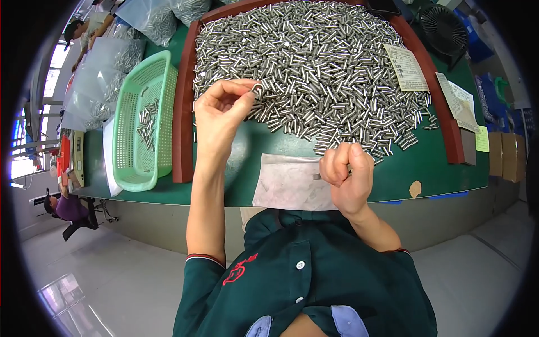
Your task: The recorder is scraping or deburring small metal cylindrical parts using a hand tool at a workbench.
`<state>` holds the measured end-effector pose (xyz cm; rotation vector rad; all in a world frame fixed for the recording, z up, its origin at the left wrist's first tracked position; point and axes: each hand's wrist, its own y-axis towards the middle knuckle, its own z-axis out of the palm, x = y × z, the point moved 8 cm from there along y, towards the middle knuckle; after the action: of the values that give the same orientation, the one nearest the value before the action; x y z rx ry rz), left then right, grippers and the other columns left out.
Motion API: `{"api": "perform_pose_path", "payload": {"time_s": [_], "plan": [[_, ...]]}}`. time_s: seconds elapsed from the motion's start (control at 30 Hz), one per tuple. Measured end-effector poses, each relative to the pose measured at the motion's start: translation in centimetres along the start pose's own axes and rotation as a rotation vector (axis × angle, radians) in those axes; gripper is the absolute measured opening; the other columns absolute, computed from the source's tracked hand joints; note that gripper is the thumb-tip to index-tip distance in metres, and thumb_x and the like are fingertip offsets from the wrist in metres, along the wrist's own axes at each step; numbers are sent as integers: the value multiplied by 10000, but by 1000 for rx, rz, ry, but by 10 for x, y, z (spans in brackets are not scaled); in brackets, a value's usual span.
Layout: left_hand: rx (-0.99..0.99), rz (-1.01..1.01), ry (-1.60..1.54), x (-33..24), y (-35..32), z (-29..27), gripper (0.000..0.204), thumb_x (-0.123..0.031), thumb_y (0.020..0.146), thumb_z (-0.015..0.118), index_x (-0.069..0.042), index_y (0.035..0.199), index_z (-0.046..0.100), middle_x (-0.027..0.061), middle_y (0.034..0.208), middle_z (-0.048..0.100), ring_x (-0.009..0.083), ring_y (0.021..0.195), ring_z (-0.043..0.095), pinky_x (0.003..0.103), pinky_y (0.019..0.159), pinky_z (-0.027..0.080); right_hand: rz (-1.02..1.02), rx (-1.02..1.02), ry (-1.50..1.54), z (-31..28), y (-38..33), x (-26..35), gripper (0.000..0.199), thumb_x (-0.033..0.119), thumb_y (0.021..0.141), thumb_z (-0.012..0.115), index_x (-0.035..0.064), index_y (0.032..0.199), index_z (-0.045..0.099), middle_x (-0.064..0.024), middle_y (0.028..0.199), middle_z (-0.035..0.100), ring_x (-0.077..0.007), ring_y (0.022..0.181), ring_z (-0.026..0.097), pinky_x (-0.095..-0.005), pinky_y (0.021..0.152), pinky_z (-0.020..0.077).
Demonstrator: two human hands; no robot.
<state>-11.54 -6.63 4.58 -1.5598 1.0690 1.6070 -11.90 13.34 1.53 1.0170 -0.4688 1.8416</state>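
My left hand point(222, 115) is raised over the near left part of a big heap of short metal pins point(303, 62). Its thumb and forefinger pinch a small shiny metal piece point(257, 88) with a curved edge, too small to tell its exact kind. My right hand point(351, 177) is closed, fingers curled, above the right end of a stained whitish cloth point(286, 182) at the table's front edge. A short metal pin point(317, 176) sticks out by its curled fingers and seems held in them; the palm is hidden.
Red-brown rails point(184, 112) border the heap on the green table point(252, 140). Left of it stands a light green basket point(143, 182) with some pins. Beyond are filled plastic bags point(98, 78). Paper slips point(405, 67) and a black fan point(443, 28) are at the right. Other people sit far left.
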Motion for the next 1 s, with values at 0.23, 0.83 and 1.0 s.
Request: {"api": "perform_pose_path", "payload": {"time_s": [0.23, 0.83, 1.0], "plan": [[45, -56, -57, -9, 5, 7, 40, 26, 706, 572, 1, 705, 541, 149, 954, 598, 88, 709, 553, 201, 627, 430, -41, -74, -17, 4, -2, 16, 412, 225, 905, 258, 80, 522, 299, -5, 435, 266, -90, 402, 216, -252, 400, 211], [103, 68, 202, 7, 300, 140, 150, -83, 673, 627, 36, 760, 603, 57, 628, 586, 100, 543, 532, 237, 519, 428, 60, 85, 166, 8, -6, 8, 356, 126, 905, 284, 53, 557, 303, 9, 512, 293, -74, 465, 259, -227, 440, 239], [-11, 133, 246, 15, 295, 116, 204, -96, 731, 625, 19, 892, 574, 41, 737, 583, 81, 584, 513, 194, 512, 398, 90, 67, 193, 4, -10, 4, 361, 132, 907, 281, 52, 556, 304, 10, 510, 293, -71, 460, 254, -226, 435, 232]]}}
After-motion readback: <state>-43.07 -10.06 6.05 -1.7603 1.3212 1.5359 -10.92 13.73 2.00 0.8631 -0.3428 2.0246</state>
